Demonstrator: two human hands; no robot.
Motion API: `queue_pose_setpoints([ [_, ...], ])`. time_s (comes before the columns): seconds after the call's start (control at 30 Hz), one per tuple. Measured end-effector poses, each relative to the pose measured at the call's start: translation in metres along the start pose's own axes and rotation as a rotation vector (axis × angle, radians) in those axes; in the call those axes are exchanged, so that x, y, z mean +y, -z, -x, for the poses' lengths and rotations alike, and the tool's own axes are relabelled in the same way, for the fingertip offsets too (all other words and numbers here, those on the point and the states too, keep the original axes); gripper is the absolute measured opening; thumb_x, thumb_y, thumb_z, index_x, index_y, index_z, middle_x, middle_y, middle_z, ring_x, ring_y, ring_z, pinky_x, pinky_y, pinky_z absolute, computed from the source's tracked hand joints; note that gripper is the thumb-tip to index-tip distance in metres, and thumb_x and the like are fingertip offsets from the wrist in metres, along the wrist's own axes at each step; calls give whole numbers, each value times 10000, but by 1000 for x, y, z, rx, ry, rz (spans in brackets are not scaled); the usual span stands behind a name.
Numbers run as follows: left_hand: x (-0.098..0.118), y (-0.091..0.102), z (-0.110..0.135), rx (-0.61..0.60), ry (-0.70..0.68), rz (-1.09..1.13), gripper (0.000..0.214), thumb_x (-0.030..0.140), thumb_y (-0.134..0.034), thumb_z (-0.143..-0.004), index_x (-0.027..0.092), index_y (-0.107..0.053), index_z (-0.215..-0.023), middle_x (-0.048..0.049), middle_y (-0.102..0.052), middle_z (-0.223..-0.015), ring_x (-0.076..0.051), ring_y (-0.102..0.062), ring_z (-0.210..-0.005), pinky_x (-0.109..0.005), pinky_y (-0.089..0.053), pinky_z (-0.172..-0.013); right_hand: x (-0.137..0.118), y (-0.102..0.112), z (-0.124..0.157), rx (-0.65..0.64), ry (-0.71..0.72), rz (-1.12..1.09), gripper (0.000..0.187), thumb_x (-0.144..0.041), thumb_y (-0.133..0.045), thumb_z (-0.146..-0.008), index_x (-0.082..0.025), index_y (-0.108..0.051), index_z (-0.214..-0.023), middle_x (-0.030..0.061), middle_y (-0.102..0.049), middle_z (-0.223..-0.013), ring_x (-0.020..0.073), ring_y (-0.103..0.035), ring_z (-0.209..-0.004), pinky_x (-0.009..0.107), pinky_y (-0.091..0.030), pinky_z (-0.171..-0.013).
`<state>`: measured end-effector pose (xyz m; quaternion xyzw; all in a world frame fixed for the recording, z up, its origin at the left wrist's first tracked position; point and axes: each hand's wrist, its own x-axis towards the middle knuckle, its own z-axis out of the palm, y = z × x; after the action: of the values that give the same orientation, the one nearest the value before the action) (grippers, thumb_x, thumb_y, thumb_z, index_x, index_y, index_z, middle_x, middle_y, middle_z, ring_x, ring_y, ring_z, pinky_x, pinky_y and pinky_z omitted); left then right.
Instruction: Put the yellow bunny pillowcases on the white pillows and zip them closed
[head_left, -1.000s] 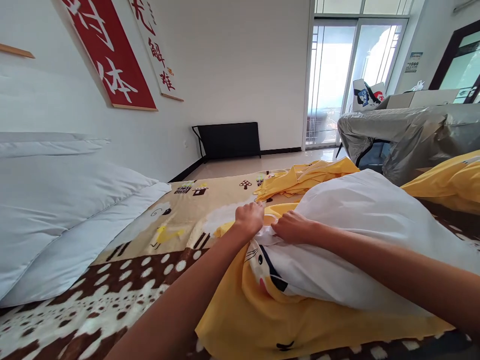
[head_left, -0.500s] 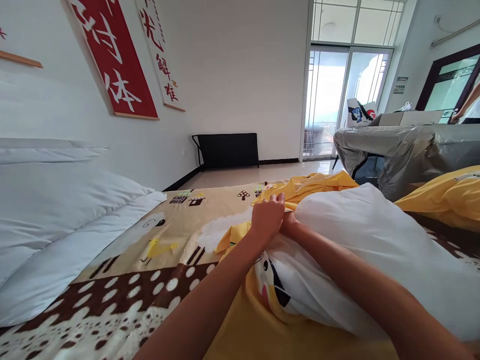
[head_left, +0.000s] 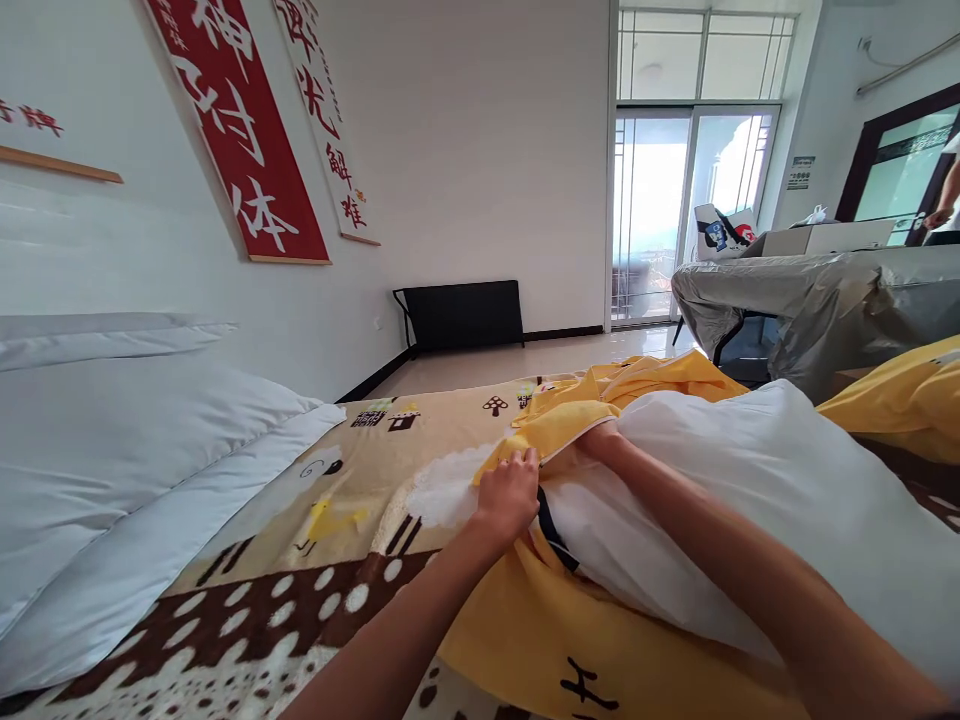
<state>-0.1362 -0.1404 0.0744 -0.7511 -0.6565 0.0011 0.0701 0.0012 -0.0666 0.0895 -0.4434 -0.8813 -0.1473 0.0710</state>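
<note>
A plump white pillow (head_left: 757,500) lies on a yellow printed pillowcase (head_left: 525,640) on the bed. My left hand (head_left: 508,497) is closed on the yellow pillowcase's edge beside the pillow's near corner. My right hand (head_left: 600,442) reaches under a raised flap of the yellow fabric at the pillow's far corner; its fingers are hidden inside the cloth. More crumpled yellow cloth (head_left: 637,375) lies just beyond the pillow.
A brown and beige patterned blanket (head_left: 300,540) covers the bed. A white duvet (head_left: 112,450) is piled at the left by the wall. A grey covered piece of furniture (head_left: 810,300) stands at the right, with another person's arm (head_left: 946,195) beyond it. A black rack (head_left: 461,313) stands by the far wall.
My left hand came back toward me and down, and now grips the pillowcase edge. My right hand pushed further in under the yellow flap. The camera tilted up slightly.
</note>
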Motion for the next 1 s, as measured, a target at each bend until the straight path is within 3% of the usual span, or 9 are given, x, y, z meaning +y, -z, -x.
queue_pose_setpoints([
  [0.2,-11,-40,3,-227,-106,32,397,94,-482,-766,109,-499,-1162,-193,-644,-1084,-309,-625,-1018,-412,-510,-811,-59,-9,57,-192,286,41,270,-213,-595,-803,-70,-644,-1026,182,-621,-1122,252,-564,-1070,375,-441,-927],
  [0.3,-16,-35,11,-286,-129,36,440,104,-526,-739,116,-495,-1178,-183,-633,-1113,-308,-606,-1056,-403,-504,-829,-87,-11,95,-140,485,18,353,-255,-599,-753,-76,-620,-1056,191,-641,-1047,259,-589,-960,395,-450,-852],
  [0.37,-17,-22,16,-296,-124,22,471,80,-533,-720,125,-502,-1188,-179,-619,-1142,-302,-587,-1086,-392,-492,-856,-93,-16,108,-79,499,2,435,-248,-608,-725,-84,-570,-1125,175,-652,-980,257,-598,-891,390,-454,-782],
  [0.5,-13,12,24,-170,-54,-28,426,110,-474,-771,110,-518,-1195,-220,-529,-1249,-338,-483,-1193,-463,-417,-942,-75,-24,95,-39,376,-106,360,-228,-488,-831,-117,-503,-1172,162,-650,-991,254,-610,-904,359,-440,-742],
  [0.67,-9,45,26,-122,29,14,389,147,-479,-759,143,-550,-1141,-186,-608,-1124,-315,-571,-1075,-419,-462,-862,-40,-20,71,-225,308,-331,516,-356,-617,-745,-113,-484,-1181,139,-653,-1001,250,-625,-852,335,-449,-732],
  [0.77,-2,50,27,-131,8,85,379,136,-504,-708,137,-584,-1078,-187,-637,-1065,-332,-602,-1018,-415,-476,-817,-26,-22,65,-433,456,-431,593,-287,-700,-654,-152,-507,-1199,114,-622,-1119,251,-594,-948,349,-437,-824],
  [0.87,8,45,28,-88,-60,195,407,152,-492,-690,146,-579,-1088,-173,-642,-1064,-326,-606,-1010,-400,-473,-813,-15,-28,56,-638,530,-725,294,-258,-677,-686,-155,-611,-954,3,-645,-894,160,-575,-820,250,-444,-745],
  [0.93,16,39,28,-33,-95,285,448,173,-484,-686,164,-556,-1128,-144,-647,-1063,-300,-603,-1013,-366,-472,-812,-10,-34,49,-604,439,-846,90,-209,-642,-706,-143,-582,-700,-48,-565,-669,103,-516,-660,201,-423,-634],
  [1.0,23,35,27,17,-119,372,473,184,-483,-677,177,-541,-1147,-111,-665,-1005,-266,-609,-990,-324,-473,-795,-7,-39,43,-501,324,-861,165,-138,-602,-700,-142,-505,-568,-59,-485,-569,81,-455,-580,188,-399,-566],
])
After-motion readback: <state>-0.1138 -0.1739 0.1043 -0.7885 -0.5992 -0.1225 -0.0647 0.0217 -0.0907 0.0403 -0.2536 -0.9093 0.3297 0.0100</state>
